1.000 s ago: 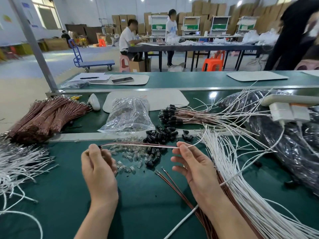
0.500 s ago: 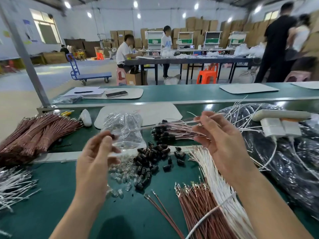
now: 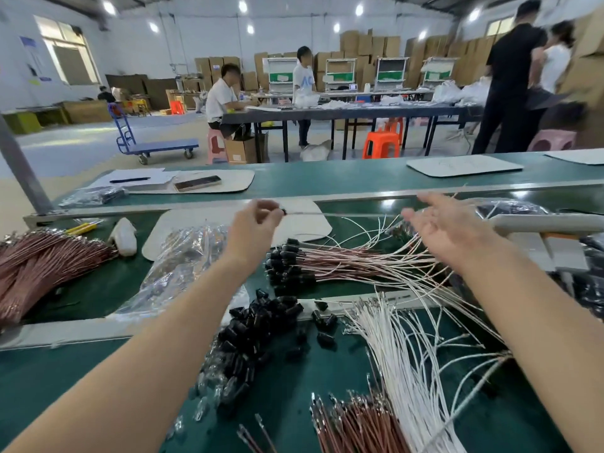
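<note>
Both arms now reach farther out. Left hand (image 3: 258, 220) pinches wire (image 3: 327, 213) at its left end. Right hand (image 3: 447, 223), fingers spread and released, is at wire's right end.

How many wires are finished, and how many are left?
Done: a pile of capped wires lies on the table. In hand: the left hand pinches one more capped wire; the right hand is open. Left: loose black caps and bare white wires.

Cap pile (image 3: 258, 325) mid-surface (image 3: 81, 371). Capped-wire bundle (image 3: 327, 263) just behind it; bag (image 3: 183, 266) to left; wire bundle (image 3: 42, 266) at left edge. Loose wires (image 3: 402, 354) right of caps. Mat (image 3: 304, 227) behind bag. Power strip (image 3: 549, 220) at right edge. Phone (image 3: 197, 183) toward far left corner.
</note>
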### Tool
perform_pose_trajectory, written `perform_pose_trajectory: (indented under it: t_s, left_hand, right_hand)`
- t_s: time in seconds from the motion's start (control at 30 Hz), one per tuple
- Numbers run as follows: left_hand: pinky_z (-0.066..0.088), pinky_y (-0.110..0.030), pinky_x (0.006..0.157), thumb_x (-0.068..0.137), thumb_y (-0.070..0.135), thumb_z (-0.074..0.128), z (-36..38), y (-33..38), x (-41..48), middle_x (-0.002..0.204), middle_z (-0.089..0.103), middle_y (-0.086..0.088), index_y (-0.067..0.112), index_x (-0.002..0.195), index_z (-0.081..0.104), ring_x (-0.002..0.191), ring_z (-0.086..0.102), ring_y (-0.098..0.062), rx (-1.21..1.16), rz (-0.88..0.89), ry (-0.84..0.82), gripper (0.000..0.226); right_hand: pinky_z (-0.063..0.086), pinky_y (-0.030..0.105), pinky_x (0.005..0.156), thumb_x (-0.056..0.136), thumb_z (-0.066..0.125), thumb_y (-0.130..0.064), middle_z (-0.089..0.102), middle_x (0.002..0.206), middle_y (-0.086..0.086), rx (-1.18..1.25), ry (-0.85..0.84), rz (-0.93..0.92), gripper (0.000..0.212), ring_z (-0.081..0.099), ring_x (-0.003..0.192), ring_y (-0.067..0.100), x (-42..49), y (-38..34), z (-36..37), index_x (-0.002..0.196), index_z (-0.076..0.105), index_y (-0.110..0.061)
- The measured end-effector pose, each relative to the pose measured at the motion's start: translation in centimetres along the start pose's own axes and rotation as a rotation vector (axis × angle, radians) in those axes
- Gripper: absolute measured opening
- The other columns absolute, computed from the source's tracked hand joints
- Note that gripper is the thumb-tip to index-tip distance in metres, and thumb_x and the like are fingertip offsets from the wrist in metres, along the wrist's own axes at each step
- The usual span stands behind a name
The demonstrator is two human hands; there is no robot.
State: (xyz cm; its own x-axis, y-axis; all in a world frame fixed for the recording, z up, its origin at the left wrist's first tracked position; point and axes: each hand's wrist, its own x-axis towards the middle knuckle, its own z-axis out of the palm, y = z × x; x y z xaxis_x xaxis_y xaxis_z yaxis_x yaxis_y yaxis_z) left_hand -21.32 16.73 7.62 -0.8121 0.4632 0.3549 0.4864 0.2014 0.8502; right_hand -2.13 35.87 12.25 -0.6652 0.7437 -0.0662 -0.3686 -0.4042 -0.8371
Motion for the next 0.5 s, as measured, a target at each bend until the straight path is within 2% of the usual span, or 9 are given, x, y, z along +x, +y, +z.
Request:
perform_pose_trajectory:
  t_s: [0.07,0.17,0.33,0.4,0.5]
  left_hand:
    - [0.050,-0.018,0.080,0.101,0.019,0.060,2.2,-1.6,0.7,0.109,0.070,-0.003,0.011,0.120,0.065,0.092,0.062,-0.010,0.117,-0.004,-0.081,0.022]
    - [0.050,-0.035,0.100,0.101,0.019,0.057,3.7,-2.9,1.2,0.116,0.071,-0.009,0.010,0.122,0.067,0.104,0.064,-0.021,0.344,-0.017,-0.140,0.025]
    - [0.044,-0.041,0.107,0.101,0.018,0.051,2.0,-2.6,-0.5,0.121,0.065,-0.011,0.009,0.126,0.063,0.111,0.059,-0.023,0.397,0.026,-0.029,0.029]
    - [0.047,-0.032,0.102,0.102,0.019,0.052,0.4,-2.1,-3.1,0.117,0.063,-0.002,0.011,0.126,0.062,0.110,0.060,-0.017,0.365,0.085,-0.084,0.027]
    - [0.045,-0.017,0.094,0.102,0.026,0.055,-2.7,-1.6,-9.2,0.109,0.060,0.014,0.024,0.124,0.061,0.102,0.056,0.004,0.400,0.214,-0.295,0.023]
  right_hand:
    - [0.044,0.039,0.112,0.103,0.051,-0.009,0.026,0.153,0.035,-0.137,-0.031,0.067,0.063,0.043,0.137,0.039,-0.1,1.1,-1.5,0.153,0.017,0.007]
    - [0.055,0.036,0.095,0.102,0.051,-0.013,0.045,0.141,0.029,-0.307,-0.098,0.102,0.059,0.055,0.124,0.033,-0.9,2.7,-2.8,0.152,0.026,0.004]
    - [0.058,0.034,0.092,0.105,0.049,-0.014,0.063,0.124,0.009,-0.538,-0.096,0.028,0.038,0.066,0.110,0.024,-3.2,4.5,-2.8,0.142,0.047,-0.011]
    - [0.057,0.036,0.094,0.104,0.050,-0.014,0.066,0.120,0.005,-0.610,-0.069,-0.018,0.029,0.067,0.107,0.021,-4.5,4.8,-2.2,0.133,0.055,-0.017]
    - [0.055,0.035,0.094,0.104,0.052,-0.019,0.066,0.116,0.001,-0.728,-0.087,-0.103,0.019,0.065,0.104,0.015,-7.2,5.9,-1.1,0.121,0.057,-0.026]
